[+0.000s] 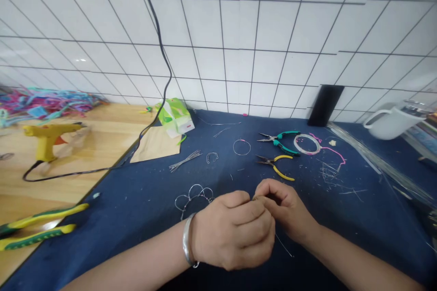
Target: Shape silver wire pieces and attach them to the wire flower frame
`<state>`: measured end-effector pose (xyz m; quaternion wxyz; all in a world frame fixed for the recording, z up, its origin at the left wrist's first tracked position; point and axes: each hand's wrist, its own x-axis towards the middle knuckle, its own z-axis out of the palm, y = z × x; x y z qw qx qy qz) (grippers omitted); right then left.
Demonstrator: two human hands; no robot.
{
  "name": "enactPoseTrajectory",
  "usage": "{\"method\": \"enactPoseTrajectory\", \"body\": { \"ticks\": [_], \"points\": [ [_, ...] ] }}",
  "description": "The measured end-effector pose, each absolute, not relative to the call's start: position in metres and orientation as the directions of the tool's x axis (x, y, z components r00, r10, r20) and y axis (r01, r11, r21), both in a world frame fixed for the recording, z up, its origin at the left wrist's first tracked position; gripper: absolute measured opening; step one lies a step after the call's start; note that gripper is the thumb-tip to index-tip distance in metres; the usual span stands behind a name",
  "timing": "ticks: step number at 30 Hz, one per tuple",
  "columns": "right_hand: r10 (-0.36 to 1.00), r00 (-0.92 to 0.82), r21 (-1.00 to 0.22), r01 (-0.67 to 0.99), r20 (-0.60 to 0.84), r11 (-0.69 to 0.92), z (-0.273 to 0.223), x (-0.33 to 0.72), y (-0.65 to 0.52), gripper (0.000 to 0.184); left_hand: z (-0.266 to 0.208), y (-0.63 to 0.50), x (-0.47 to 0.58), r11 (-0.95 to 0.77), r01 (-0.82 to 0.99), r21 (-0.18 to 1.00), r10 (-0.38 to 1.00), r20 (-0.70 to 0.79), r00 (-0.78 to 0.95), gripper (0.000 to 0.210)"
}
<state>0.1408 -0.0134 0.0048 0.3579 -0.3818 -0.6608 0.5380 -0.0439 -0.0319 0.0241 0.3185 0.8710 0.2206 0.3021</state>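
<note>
My left hand [237, 229], with a silver bangle at the wrist, is closed in front of me, its fingertips meeting those of my right hand [287, 207]. My right hand pinches at the same spot. A thin metal wire [284, 244] sticks out below the hands, its end pointing down and right; its held part is hidden by the fingers. Just behind my left wrist lies a flower-shaped wire frame [189, 196] with round loops, partly covered by the hand. Yellow-handled pliers [278, 163] and teal-handled long-nose pliers [282, 141] rest beyond my right hand.
A wire ring [241, 147], cut wires [185, 161] and a spool [307, 144] lie on the blue cloth [136, 218]. At left are a yellow glue gun [49, 138] with its cord and green-yellow pliers [44, 227]. A white mug [392, 122] stands at right.
</note>
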Motion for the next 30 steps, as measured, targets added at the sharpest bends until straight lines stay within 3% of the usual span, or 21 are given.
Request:
{"method": "enactPoseTrajectory", "body": {
  "ticks": [2, 3, 4, 7, 8, 10, 15, 22, 27, 30],
  "points": [
    [0.900, -0.428, -0.976, 0.145, 0.085, 0.161, 0.005, 0.140, -0.016, 0.016, 0.021, -0.035, -0.043, -0.699, 0.213, 0.683, 0.596, 0.391, 0.702, 0.049],
    [0.903, -0.418, -0.970, 0.160, 0.099, 0.180, 0.005, 0.140, -0.017, 0.016, 0.018, -0.035, -0.042, -0.747, 0.236, 0.622, 0.576, 0.427, 0.697, 0.048],
    [0.907, -0.406, -0.964, 0.177, 0.113, 0.199, 0.005, 0.140, -0.019, 0.015, 0.016, -0.035, -0.040, -0.821, 0.256, 0.510, 0.526, 0.503, 0.686, 0.044],
    [0.920, -0.368, -0.949, 0.218, 0.135, 0.226, 0.005, 0.139, -0.022, 0.015, 0.010, -0.032, -0.031, -0.942, 0.335, 0.014, 0.234, 0.744, 0.626, 0.022],
    [0.925, -0.357, -0.951, 0.220, 0.130, 0.218, 0.005, 0.138, -0.022, 0.015, 0.009, -0.030, -0.028, -0.926, 0.363, -0.103, 0.149, 0.783, 0.604, 0.016],
    [0.931, -0.349, -0.962, 0.200, 0.107, 0.186, 0.005, 0.137, -0.022, 0.015, 0.008, -0.027, -0.025, -0.894, 0.392, -0.215, 0.060, 0.811, 0.582, 0.011],
    [0.930, -0.365, -0.992, 0.097, 0.043, 0.084, 0.004, 0.140, -0.018, 0.013, 0.010, -0.022, -0.028, -0.890, 0.344, -0.300, -0.012, 0.768, 0.640, 0.012],
    [0.963, -0.260, -0.988, -0.111, -0.077, -0.109, 0.000, 0.134, -0.023, 0.013, 0.003, -0.018, -0.028, -0.881, 0.331, -0.339, -0.016, 0.719, 0.694, 0.015],
    [0.909, -0.304, -0.832, -0.392, -0.285, -0.392, 0.005, 0.124, -0.029, 0.015, -0.007, -0.017, -0.027, -0.877, 0.327, -0.351, -0.013, 0.699, 0.715, 0.015],
    [0.875, -0.346, -0.741, -0.476, -0.337, -0.474, 0.004, 0.122, -0.031, 0.016, -0.010, -0.017, -0.028, -0.879, 0.318, -0.356, -0.018, 0.690, 0.724, 0.014]
  ]
}}
